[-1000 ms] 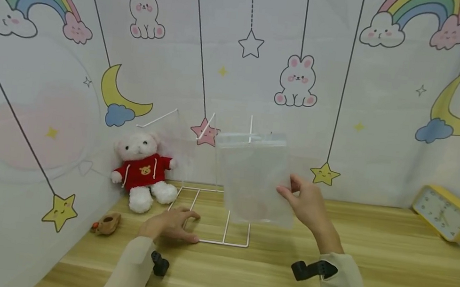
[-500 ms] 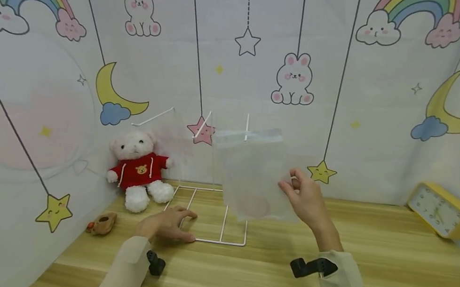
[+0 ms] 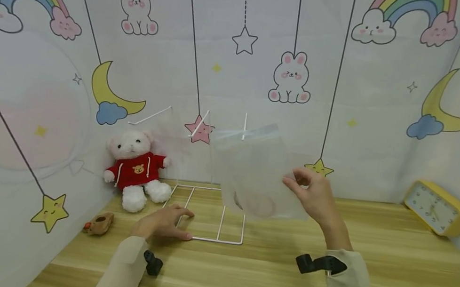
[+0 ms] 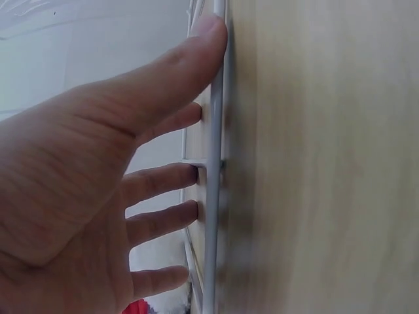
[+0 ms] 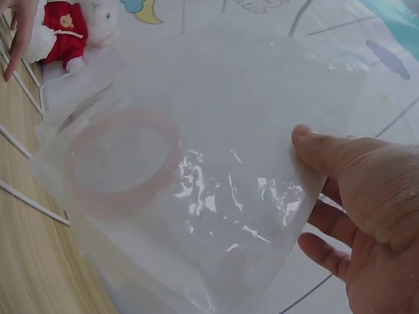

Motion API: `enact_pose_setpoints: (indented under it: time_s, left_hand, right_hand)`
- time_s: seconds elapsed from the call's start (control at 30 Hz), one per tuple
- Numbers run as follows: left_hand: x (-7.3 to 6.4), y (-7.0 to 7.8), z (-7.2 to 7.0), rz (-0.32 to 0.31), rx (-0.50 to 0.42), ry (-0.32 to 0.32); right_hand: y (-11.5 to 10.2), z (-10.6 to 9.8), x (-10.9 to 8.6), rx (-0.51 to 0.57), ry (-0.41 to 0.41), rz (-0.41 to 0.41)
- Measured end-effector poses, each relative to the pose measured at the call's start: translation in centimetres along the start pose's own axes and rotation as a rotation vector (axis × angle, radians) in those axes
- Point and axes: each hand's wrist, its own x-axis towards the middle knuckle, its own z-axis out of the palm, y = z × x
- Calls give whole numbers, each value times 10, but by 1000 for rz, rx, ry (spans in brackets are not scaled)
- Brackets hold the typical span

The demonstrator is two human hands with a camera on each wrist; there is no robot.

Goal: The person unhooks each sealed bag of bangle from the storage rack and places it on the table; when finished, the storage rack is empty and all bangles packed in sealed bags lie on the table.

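Observation:
A clear zip-lock bag (image 3: 248, 169) hangs tilted at the right prong of a white wire rack (image 3: 223, 241). My right hand (image 3: 314, 193) pinches the bag's right edge between thumb and fingers. In the right wrist view a pale pink ring (image 5: 121, 201) shows inside the bag's lower part. Behind it lies another clear bag with a thin brownish item (image 5: 85, 106), hard to make out. On the rack's base rests my left hand (image 3: 165, 224), its fingers spread. The left wrist view shows its thumb (image 4: 196, 49) against the front wire, fingers reaching past that wire.
Left of the rack sits a white plush bear (image 3: 137, 171) in a red hoodie. A small brown wooden figure (image 3: 99, 224) lies nearer on the wood-grain table (image 3: 265, 280). At the far right stands a yellow clock (image 3: 440, 208). A patterned backdrop rises behind.
My right hand has drawn the bag's lower right side outward and slightly up, so the bag has gone from nearly upright to tilted. The left hand stays on the rack.

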Motion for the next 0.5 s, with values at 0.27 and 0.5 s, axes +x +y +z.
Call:
enact_pose_setpoints:
  time_s: [0.27, 0.5]
  left_hand:
    - [0, 1, -3, 33, -13, 8]
    - [0, 1, -3, 9, -10, -9]
  right_hand:
    - [-14, -14, 4, -37, 56, -52]
    - [-25, -28, 0, -7, 101, -66]
